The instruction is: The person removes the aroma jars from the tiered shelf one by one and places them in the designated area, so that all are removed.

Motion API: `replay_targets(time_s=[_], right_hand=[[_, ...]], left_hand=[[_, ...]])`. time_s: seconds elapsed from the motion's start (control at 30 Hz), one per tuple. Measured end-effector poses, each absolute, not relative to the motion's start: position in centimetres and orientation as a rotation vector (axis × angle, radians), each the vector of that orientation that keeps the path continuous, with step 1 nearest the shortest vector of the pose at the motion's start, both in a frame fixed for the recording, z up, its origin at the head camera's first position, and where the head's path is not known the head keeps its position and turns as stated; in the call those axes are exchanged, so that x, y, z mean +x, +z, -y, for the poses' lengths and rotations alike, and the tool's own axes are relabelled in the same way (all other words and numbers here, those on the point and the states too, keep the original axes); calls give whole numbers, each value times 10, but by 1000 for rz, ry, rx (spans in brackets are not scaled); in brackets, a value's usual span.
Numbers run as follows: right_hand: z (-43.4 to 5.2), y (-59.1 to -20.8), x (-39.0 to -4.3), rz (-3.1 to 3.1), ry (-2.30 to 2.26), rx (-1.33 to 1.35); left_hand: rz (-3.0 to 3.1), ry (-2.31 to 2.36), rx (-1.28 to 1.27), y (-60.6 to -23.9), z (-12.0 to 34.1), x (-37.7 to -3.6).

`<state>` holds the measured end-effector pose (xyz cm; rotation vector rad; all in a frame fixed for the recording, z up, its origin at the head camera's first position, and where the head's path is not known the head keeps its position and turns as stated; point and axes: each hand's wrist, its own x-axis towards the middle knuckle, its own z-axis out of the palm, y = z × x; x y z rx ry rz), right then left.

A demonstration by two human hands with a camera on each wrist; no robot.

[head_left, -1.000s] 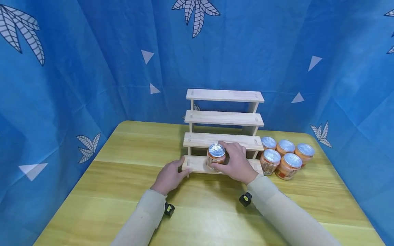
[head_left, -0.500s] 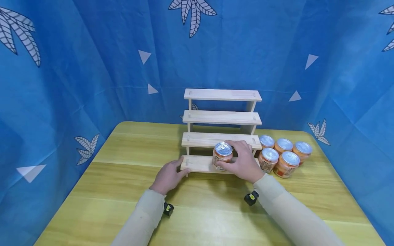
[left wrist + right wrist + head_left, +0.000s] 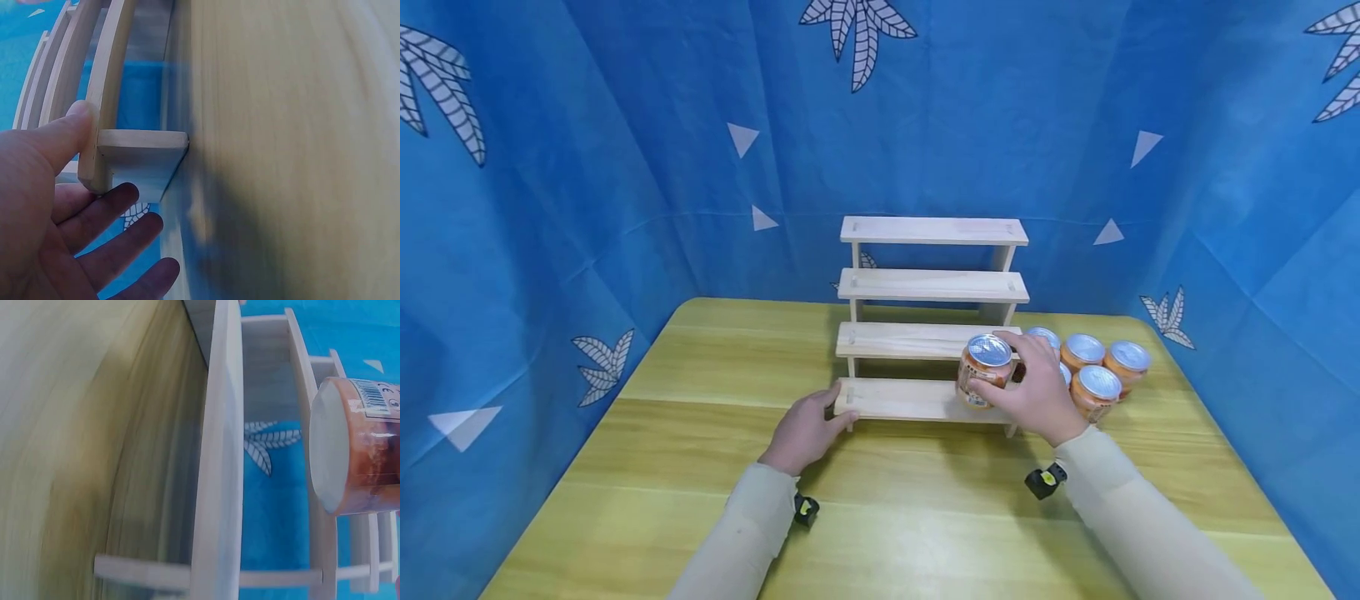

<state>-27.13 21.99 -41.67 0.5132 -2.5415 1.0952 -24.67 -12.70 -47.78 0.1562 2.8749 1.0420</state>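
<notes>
A stepped wooden shelf (image 3: pixel 902 399) with several pale boards stands on the table. My left hand (image 3: pixel 805 431) grips the left end of its lowest board; in the left wrist view the thumb (image 3: pixel 74 128) lies on the board's upper side, the index finger reaches beneath, and the other fingers are spread. An orange-labelled can (image 3: pixel 985 372) with a silver lid is held upright in my right hand (image 3: pixel 1037 390), thumb in front and fingers behind. The right wrist view shows the can's pale base (image 3: pixel 328 450), raised off the lowest board (image 3: pixel 219 462), with that hand almost entirely outside the picture.
Several matching cans (image 3: pixel 1099 383) stand grouped on the table right of the shelf, some partly hidden by my right hand. The yellow wooden table (image 3: pixel 925 517) is enclosed behind and at the sides by a blue curtain (image 3: pixel 1000 125) with leaf prints.
My right hand has moved rightward along the lowest board, lifting the can with it from the board's middle to above its right end. The left hand keeps its grip; the head view has shifted slightly.
</notes>
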Motion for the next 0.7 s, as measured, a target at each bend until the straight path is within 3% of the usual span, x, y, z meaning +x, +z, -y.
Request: replay_targets(time_s=[0.7], right_hand=[[-303,-392,-261,2499,1000,200]], left_hand=[[-2858,1044,178,-477,129,-247]])
